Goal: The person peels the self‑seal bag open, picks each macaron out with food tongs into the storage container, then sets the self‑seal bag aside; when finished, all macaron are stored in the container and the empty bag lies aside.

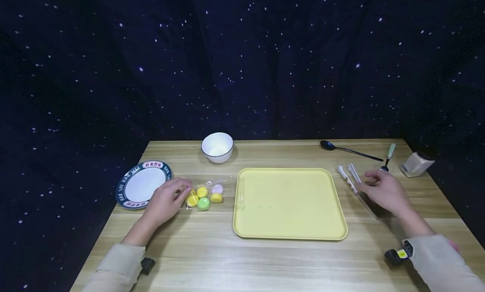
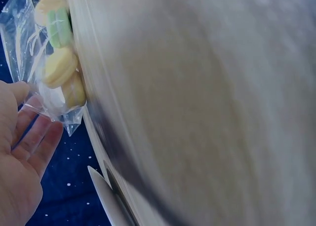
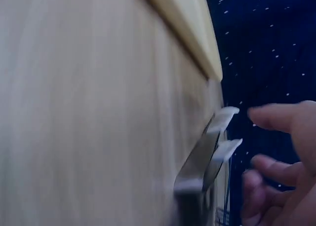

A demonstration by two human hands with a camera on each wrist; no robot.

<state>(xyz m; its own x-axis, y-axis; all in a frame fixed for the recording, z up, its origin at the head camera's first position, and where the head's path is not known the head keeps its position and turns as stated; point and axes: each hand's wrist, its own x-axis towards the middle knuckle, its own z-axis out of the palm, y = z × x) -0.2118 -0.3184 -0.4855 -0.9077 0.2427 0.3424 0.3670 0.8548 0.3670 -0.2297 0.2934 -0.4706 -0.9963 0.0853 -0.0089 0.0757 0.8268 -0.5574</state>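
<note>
Pinches the left end of a clear, crinkled plastic bag (image 1: pixel 209 183) of round yellow, green and pale lilac macarons (image 1: pixel 203 204) between thumb and fingers of the left hand (image 1: pixel 168 199), on the left of the bench (image 1: pixel 204 262), near the rectangular yellow tray (image 1: pixel 289 238). Holds the right hand (image 1: pixel 384 192) with fingers apart, gripping nothing, just beside white-ended metal tongs (image 3: pixel 200 154). Could lose the bag through slick film and a grip at one end only, or spill macarons through an unsealed right end; cannot tell sealed from unsealed. Might knock the tongs askew by brushing one white end. Looks thin and glossy, streaked with glare, bulging around the macarons, slack toward the tray.
</note>
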